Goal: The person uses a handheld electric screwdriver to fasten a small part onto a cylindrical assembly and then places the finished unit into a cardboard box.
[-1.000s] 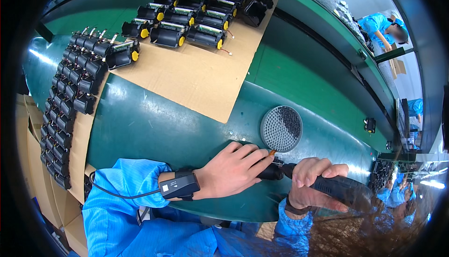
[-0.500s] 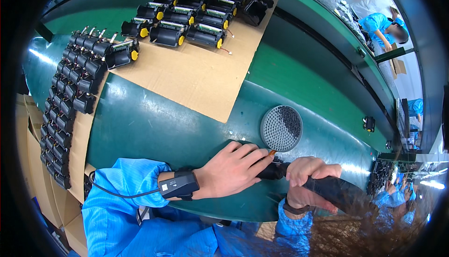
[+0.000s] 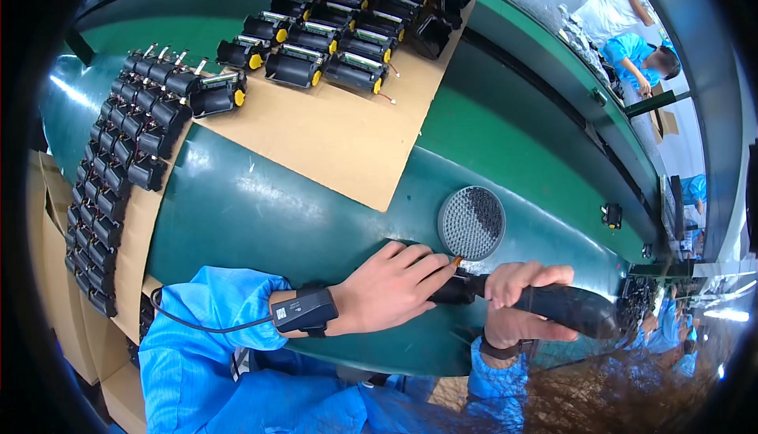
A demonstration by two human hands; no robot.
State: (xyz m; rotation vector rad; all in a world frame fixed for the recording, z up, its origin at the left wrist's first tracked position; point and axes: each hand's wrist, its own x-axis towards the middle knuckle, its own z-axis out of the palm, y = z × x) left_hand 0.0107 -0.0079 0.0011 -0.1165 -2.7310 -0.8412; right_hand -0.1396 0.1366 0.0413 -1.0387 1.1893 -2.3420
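Observation:
My left hand [image 3: 391,288] lies over a black plastic part [image 3: 454,290] at the table's near edge, its fingers closed on it. A small orange strip [image 3: 456,262] shows by the fingertips, and most of the part is hidden under the hand. From the right, my right hand [image 3: 517,300] wraps round a thick black power screwdriver [image 3: 564,305]. The tool lies nearly level, its thin front end pointing left at the part; the exact contact is too small to tell. Just beyond the hands sits a round grey dimpled tray [image 3: 466,232] with small black screws [image 3: 485,206] heaped on its far right.
Rows of black assemblies with yellow caps [image 3: 355,71] stand on a cardboard sheet [image 3: 339,150] at the back. Smaller black units [image 3: 118,150] line the left edge. One black part [image 3: 611,215] sits on a green ledge at right. Co-workers in blue [image 3: 632,59] are beyond.
The screwdriver's rear end has swung up slightly and looks sharper. My left hand has stayed on the part. The whole view has shifted a little; a co-worker in the background has raised an arm.

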